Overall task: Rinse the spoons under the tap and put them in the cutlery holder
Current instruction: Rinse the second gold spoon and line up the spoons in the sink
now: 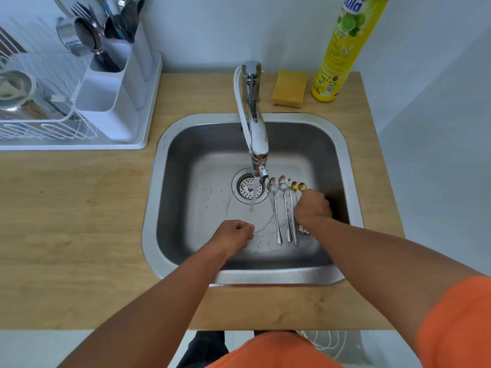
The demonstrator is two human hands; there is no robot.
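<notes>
Several spoons lie side by side on the floor of the steel sink (162, 155), just right of the drain (240, 185). Three are silver spoons (276, 211) and two are short gold spoons (294, 185). My right hand (313, 207) reaches down over the gold spoons, its fingers closed on their handles, which it hides. My left hand (233, 233) hovers as a loose fist in the front left of the sink, holding nothing. The tap (256, 134) runs a thin stream of water (252, 199) just left of the spoons. The white cutlery holder (106, 96) stands at the back left with utensils in it.
A white dish rack (39, 126) with metal bowls sits left of the holder on a white tray. A yellow sponge (289, 88) and a yellow dish-soap bottle (342, 49) stand behind the sink at the right. Wooden counter (79, 208) surrounds the sink.
</notes>
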